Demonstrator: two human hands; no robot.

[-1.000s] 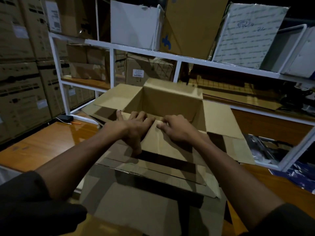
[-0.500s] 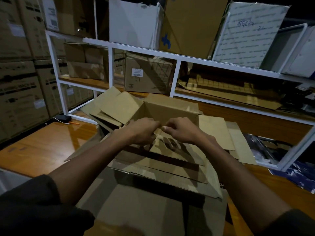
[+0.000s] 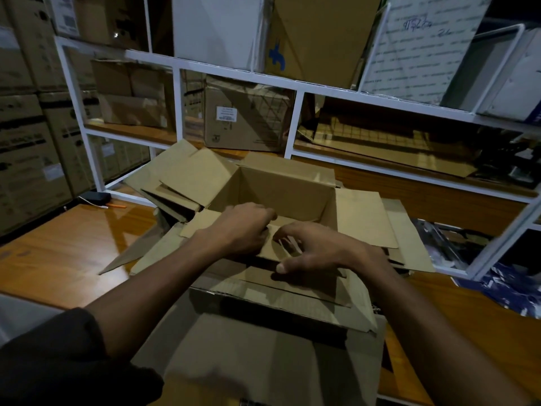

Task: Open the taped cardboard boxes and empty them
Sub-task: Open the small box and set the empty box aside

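Working at the open cardboard box (image 3: 281, 186) sitting on the wooden table (image 3: 67, 247), just in front of the white shelving (image 3: 175, 104). Flaps all folded out, more flat cardboard lying under and beside it. Pinching the near flap (image 3: 231, 227) w/ left hand (image 3: 243, 230), fingers curled closed round its edge at the box mouth. Holding right hand (image 3: 316, 247) beside it, fingers bent but loose, thumb stretched toward the near side; gripping anything or not — cannot tell, prob. just resting on the flap. Seeing nothing inside the box from here, though the bottom is partly hidden behind both hands. Judging the step as pressing the near flap back and down to clear the opening. Doing it well prob. means: keeping both hands close tog. on the fold line, pushing evenly so the flap creases and stays, steadying the box vs. sliding on the glossy tabletop, then checking inside bef. reaching in.
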